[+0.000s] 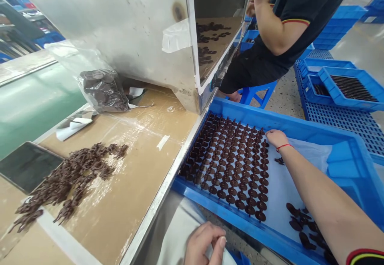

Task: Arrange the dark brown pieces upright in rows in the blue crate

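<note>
Seen from the head-worn camera, a person's right hand [277, 139], a thin red cord around its wrist [284, 146], rests palm down at the end of neat rows of dark brown moulded chocolate pieces [231, 161]. The rows lie on a white sheet liner [294, 177] inside a shallow bright blue plastic tray [255, 115]. Its fingers lie close together against the liner, just beside the rows; whether they have hold of a piece cannot be told. A loose heap of the same pieces [303, 225] sits near the forearm. The left hand [204, 245] hangs at the tray's near edge, its fingers [220, 243] curled against a white cloth [180, 233]; any grip is unclear. Beside the tray, a tangled pile of chocolate pieces [70, 179] lies on a brown cardboard-covered bench [144, 137], below a stainless steel machine housing [120, 25] and a clear plastic bag of dark discs [103, 91]. Beyond, a co-worker in a black T-shirt [288, 13] sits on a blue stool [258, 93], near stacked blue trays [351, 89].
</note>
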